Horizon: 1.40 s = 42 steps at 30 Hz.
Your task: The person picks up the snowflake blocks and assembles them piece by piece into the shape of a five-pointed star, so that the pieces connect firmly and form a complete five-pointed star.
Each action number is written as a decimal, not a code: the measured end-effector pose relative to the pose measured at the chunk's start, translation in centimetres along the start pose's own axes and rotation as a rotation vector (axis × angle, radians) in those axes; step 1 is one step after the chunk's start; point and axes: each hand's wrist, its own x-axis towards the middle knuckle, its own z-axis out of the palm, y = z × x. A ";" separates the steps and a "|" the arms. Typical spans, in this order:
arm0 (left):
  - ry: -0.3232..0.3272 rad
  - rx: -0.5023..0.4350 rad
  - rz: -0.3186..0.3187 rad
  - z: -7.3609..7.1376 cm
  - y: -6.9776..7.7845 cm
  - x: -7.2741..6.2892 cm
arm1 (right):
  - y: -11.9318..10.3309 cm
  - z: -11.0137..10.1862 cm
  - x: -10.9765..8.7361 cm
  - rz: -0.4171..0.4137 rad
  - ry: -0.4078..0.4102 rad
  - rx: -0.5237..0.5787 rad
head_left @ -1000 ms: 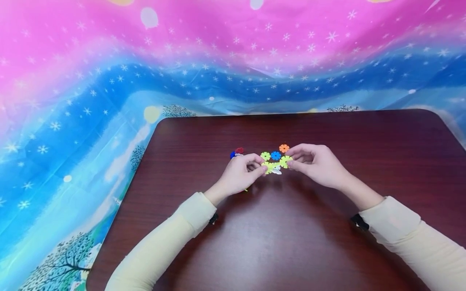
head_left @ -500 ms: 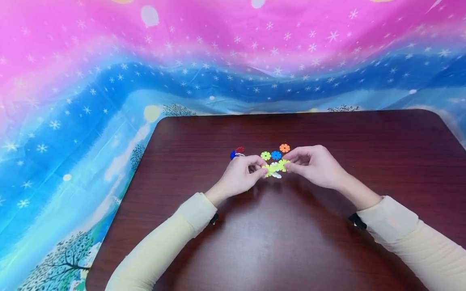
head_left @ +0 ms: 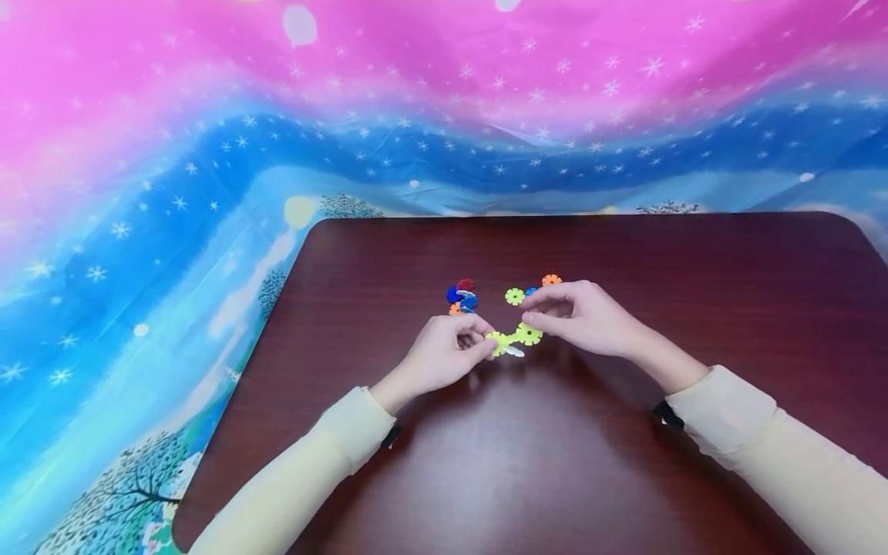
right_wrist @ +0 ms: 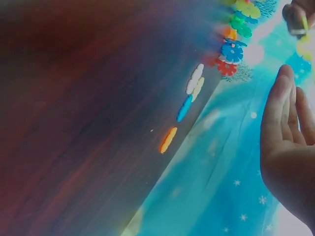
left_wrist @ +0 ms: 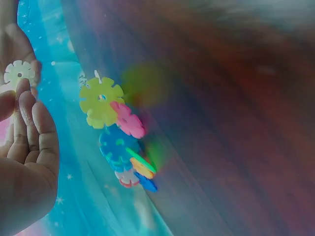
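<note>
My left hand (head_left: 440,354) pinches the left end of a small chain of joined yellow-green notched plastic discs (head_left: 498,344), like flower-shaped snowflake toy pieces. A white disc (head_left: 515,351) shows just under the chain in the head view. My right hand (head_left: 590,317) hovers at the chain's right disc (head_left: 529,334), its thumb and index finger slightly apart near the upper rim. Seen from the right wrist, the right hand (right_wrist: 290,128) has its fingers extended with nothing between them. In the left wrist view a pale disc (left_wrist: 19,73) overlaps the right hand.
Beyond the right hand lie loose green (head_left: 515,297), blue (head_left: 532,291) and orange (head_left: 551,280) discs. A cluster of joined colored pieces, with a blue disc (head_left: 454,294), stands behind the left hand. The dark wooden table (head_left: 486,478) meets a printed cloth (head_left: 444,100) at the back.
Both hands have come toward me and to the left with the chain. My right fingers have eased off the right disc, and more of the cluster shows behind the left hand.
</note>
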 end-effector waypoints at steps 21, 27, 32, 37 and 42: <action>0.229 -0.105 -0.166 -5.6 -4.1 -5.6 | -1.9 4.3 13.7 0.030 -0.137 -0.581; 0.247 -0.134 -0.169 -5.9 -4.0 -5.8 | -2.3 5.6 15.3 0.085 -0.223 -0.644; 0.243 -0.130 -0.175 -5.9 -3.7 -5.7 | -2.0 6.1 15.6 0.104 -0.255 -0.583; 0.222 -0.145 -0.157 -5.6 -3.3 -5.0 | -1.5 5.1 14.6 0.110 -0.164 -0.445; 0.192 -0.173 -0.120 -5.2 -2.7 -3.8 | -1.1 3.2 12.6 0.055 -0.044 -0.325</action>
